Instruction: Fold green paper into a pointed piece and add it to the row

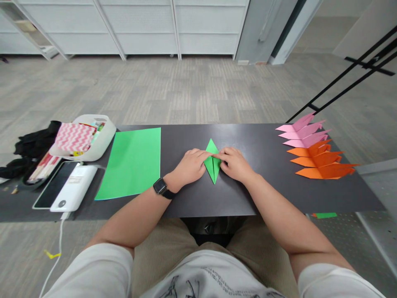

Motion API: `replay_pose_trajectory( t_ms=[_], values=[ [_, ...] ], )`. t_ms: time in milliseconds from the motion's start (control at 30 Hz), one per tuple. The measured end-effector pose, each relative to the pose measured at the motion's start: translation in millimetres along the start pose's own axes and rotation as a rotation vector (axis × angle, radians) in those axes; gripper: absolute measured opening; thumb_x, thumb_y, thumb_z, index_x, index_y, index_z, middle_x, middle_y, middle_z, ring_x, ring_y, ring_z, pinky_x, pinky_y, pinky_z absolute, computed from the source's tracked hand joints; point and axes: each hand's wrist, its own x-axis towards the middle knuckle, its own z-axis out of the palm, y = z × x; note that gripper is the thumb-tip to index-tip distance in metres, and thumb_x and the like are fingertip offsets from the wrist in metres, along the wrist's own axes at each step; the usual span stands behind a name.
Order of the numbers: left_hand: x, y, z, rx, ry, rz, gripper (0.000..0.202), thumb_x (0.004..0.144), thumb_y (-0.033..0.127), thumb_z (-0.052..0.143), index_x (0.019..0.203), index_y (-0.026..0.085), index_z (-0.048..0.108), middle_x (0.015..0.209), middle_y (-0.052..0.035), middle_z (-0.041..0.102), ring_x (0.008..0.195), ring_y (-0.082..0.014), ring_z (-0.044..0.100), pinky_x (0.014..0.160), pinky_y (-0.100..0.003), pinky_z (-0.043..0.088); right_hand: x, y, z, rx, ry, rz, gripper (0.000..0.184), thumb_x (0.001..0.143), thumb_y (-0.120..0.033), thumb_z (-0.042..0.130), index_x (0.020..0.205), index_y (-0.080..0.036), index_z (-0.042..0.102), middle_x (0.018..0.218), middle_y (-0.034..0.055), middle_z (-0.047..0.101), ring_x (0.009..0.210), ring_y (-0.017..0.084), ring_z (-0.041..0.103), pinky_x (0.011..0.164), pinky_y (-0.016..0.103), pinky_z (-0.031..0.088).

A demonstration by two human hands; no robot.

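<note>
On the table (214,203) lies the folded green paper (213,167), its middle partly covered; whether the left hand (194,164) and right hand (235,164) pinch or only press it, I cannot tell. Both index fingers point inward, palms down.

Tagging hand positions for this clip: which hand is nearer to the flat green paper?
Left. The left hand lies right of the flat green paper, at the left side of the folded green piece; the right hand is farther off, at that piece's right side.
</note>
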Motion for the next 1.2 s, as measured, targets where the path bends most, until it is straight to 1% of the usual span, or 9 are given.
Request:
replay_pose_trajectory(
  t_ms=[133,267,467,600,700,833,967,1067,1200],
  values=[
    [-0.2,-2.8,0.8,-0.003,-0.009,-0.017,0.046,0.101,0.016,0.05,0.143,0.024,0.066,0.143,-0.0075,0.073,0.131,-0.0277,0.062,0.117,-0.049,0.045,0.9,4.1,-2.2,0.086,0.007,0.016,0.037,0.093,-0.01,0.055,0.114,-0.028,0.08,0.116,0.007,0.074,0.112,0.026,0.064,0.099,0.043,0.045],
    [0.3,-2.0,-0.3,-0.02,-0.015,-0.01,0.043,0.107,0.022,0.049,0.145,0.026,0.067,0.145,-0.0072,0.072,0.131,-0.0266,0.062,0.12,-0.05,0.042,0.6,5.1,-14.2,0.163,0.005,0.021,0.021,0.103,-0.025,0.056,0.104,-0.026,0.077,0.107,0.0059,0.078,0.105,0.025,0.068,0.098,0.043,0.046],
    [1.5,1.0,4.8,0.037,-0.005,0.008,0.038,0.113,0.033,0.048,0.143,0.031,0.072,0.14,-0.0058,0.072,0.131,-0.0266,0.061,0.127,-0.057,0.035,-2.5,8.2,-24.7,0.154,-0.036,-0.002,0.035,0.112,-0.045,0.051,0.112,-0.028,0.082,0.106,0.0054,0.082,0.103,0.024,0.07,0.096,0.041,0.043],
    [3.6,6.9,7.3,0.062,0.024,-0.008,0.031,0.112,0.041,0.053,0.129,0.031,0.077,0.136,-0.006,0.07,0.129,-0.0271,0.06,0.13,-0.061,0.029,-5.0,9.7,-22.2,0.059,-0.059,0.0,0.022,0.105,-0.042,0.065,0.1,-0.03,0.082,0.1,0.0033,0.08,0.103,0.025,0.069,0.097,0.042,0.039],
    [4.9,12.9,4.8,0.067,0.035,-0.026,0.027,0.109,0.045,0.058,0.122,0.028,0.075,0.132,-0.0063,0.071,0.125,-0.0275,0.061,0.131,-0.061,0.028,-6.9,9.7,-20.0,0.021,-0.067,-0.008,0.012,0.1,-0.035,0.072,0.103,-0.031,0.083,0.101,0.0029,0.079,0.105,0.026,0.068,0.097,0.043,0.037],
    [3.3,14.7,-1.8,0.08,0.069,-0.067,0.025,0.108,0.044,0.059,0.116,0.024,0.072,0.129,-0.0078,0.072,0.123,-0.0282,0.062,0.129,-0.06,0.031,-8.4,8.7,-18.6,-0.008,-0.066,-0.007,0.01,0.097,-0.031,0.076,0.105,-0.031,0.083,0.104,0.0036,0.078,0.107,0.026,0.067,0.098,0.044,0.037],
    [-0.4,6.2,-8.9,0.11,0.073,-0.057,0.024,0.11,0.04,0.056,0.107,0.022,0.073,0.127,-0.0079,0.073,0.117,-0.0275,0.064,0.124,-0.057,0.038,-8.7,7.6,-18.9,-0.017,-0.07,0.0,0.012,0.098,-0.03,0.076,0.108,-0.031,0.082,0.106,0.004,0.077,0.108,0.027,0.066,0.099,0.045,0.037],
    [-2.4,-0.8,-12.7,0.141,0.061,-0.045,0.02,0.106,0.037,0.063,0.099,0.023,0.075,0.124,-0.0074,0.073,0.115,-0.0279,0.063,0.122,-0.057,0.039,-8.9,7.5,-19.8,-0.021,-0.067,0.012,0.013,0.098,-0.028,0.076,0.108,-0.031,0.083,0.107,0.0041,0.077,0.108,0.027,0.067,0.099,0.046,0.037],
    [-2.7,-6.1,-13.4,0.172,0.022,0.024,0.013,0.103,0.028,0.067,0.106,0.025,0.079,0.131,-0.0072,0.072,0.122,-0.03,0.06,0.12,-0.055,0.041,-8.7,8.6,-20.4,-0.032,-0.06,0.031,0.015,0.098,-0.026,0.074,0.109,-0.031,0.083,0.108,0.0046,0.077,0.108,0.027,0.067,0.099,0.046,0.038]
  ],
)
